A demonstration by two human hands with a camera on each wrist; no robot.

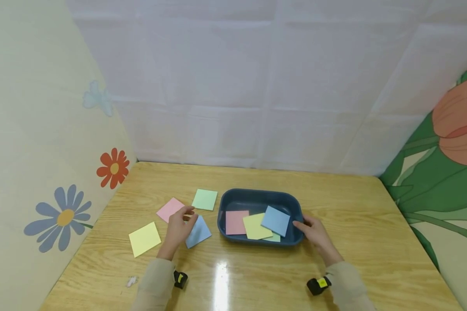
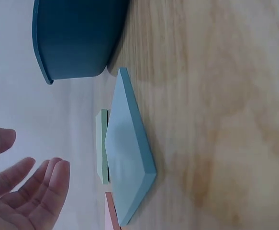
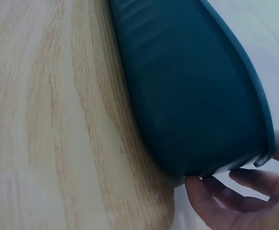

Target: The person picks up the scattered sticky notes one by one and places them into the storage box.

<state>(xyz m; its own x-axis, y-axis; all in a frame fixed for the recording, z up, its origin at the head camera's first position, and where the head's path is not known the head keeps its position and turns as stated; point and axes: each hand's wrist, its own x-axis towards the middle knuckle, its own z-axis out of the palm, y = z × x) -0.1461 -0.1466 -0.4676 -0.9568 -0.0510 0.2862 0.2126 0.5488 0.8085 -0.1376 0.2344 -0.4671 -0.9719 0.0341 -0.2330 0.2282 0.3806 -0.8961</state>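
Left hand [image 1: 180,225]: grasping nothing, fingers slightly bent above a blue square [image 1: 198,235] on the table [image 1: 358,216] | Right hand [image 1: 315,233]: grips right end of the navy tray [image 1: 249,242], thumb over rim | Tray: on table beside that square, four squares [image 1: 257,226] inside (the green one [image 1: 274,238] mostly covered)

High downward head view, low close wrist views, bin [image 1: 253,203] in all.
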